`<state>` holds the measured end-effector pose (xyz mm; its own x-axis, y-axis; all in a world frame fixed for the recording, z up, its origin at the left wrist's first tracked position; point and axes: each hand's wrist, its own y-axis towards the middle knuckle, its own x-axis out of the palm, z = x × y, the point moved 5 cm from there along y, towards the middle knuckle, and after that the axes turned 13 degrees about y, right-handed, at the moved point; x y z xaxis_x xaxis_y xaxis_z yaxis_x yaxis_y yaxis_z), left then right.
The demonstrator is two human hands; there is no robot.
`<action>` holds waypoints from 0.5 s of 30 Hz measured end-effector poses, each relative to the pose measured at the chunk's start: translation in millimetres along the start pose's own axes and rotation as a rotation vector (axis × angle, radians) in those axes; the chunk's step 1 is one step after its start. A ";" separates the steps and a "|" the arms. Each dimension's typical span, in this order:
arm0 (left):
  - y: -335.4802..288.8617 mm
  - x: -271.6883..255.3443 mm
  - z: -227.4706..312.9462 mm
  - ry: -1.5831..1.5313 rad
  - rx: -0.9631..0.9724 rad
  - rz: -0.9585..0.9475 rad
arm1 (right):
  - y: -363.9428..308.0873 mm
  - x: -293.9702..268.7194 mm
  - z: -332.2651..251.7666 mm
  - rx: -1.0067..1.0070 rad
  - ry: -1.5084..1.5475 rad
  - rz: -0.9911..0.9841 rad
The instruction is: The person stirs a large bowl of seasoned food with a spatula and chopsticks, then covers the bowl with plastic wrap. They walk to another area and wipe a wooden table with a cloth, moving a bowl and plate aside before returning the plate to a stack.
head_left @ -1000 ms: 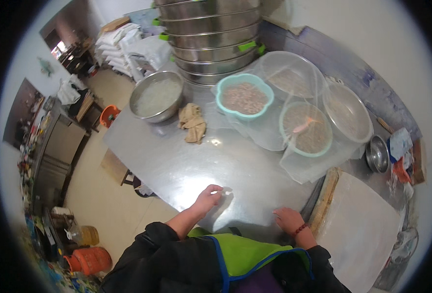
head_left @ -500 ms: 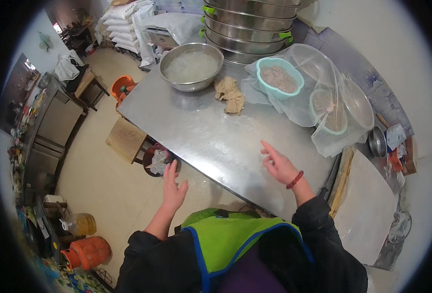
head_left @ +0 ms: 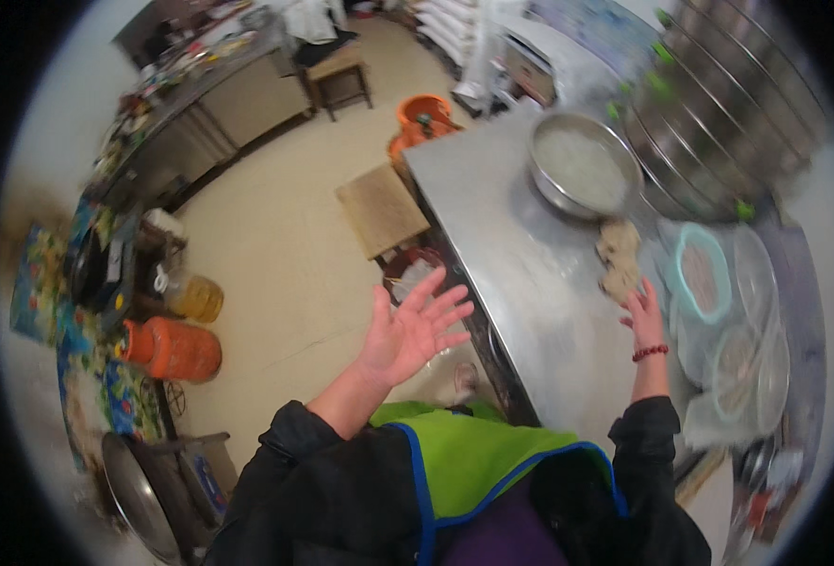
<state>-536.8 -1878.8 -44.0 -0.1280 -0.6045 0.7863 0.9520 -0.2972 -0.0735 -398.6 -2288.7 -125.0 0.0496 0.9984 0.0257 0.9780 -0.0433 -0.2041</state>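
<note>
My left hand (head_left: 415, 325) is open and empty, its palm turned up and fingers spread, beside the left edge of the steel table (head_left: 502, 245). Over the tabletop, my right hand (head_left: 647, 321), with a red bead bracelet at the wrist, reaches toward a crumpled tan cloth (head_left: 619, 257). Its fingers are apart at the cloth's near end; I cannot tell whether they touch it. Behind the cloth stands a steel bowl (head_left: 556, 196) with pale, wet-looking contents. To the right of my right hand is a light-blue bowl (head_left: 685, 287) of pinkish-brown mince, partly wrapped in clear plastic.
Stacked steel steamer trays (head_left: 718, 118) with green handles rise at the back right. A wooden stool (head_left: 383, 209) and a dark red bucket stand by the table's left edge. On the left are an orange gas cylinder (head_left: 183, 349) and a jug of yellow liquid (head_left: 195, 296).
The view has swung left, so the table now lies farther right. My left hand has turned palm up with fingers spread. My right hand has come closer to the cloth.
</note>
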 end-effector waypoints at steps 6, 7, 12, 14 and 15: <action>8.2 -33.0 23.1 0.125 0.042 0.256 | 151.6 -41.5 50.4 -0.188 -0.653 0.216; 9.7 -37.0 24.2 0.125 0.049 0.276 | 170.3 -41.0 56.4 -0.201 -0.723 0.209; 10.8 -53.7 15.7 0.201 -0.013 0.474 | 208.6 -31.2 87.4 -0.046 -0.927 0.296; 10.7 -57.0 12.5 0.227 -0.021 0.519 | 210.9 -17.8 89.3 -0.087 -1.041 0.285; 10.9 -58.8 10.5 0.234 -0.025 0.545 | 210.9 -9.7 87.3 -0.163 -1.051 0.260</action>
<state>-516.0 -1838.8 -84.6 0.3171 -0.8210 0.4748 0.8912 0.0866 -0.4453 -210.5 -2304.4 -253.7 0.1361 0.4862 -0.8632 0.9816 -0.1839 0.0512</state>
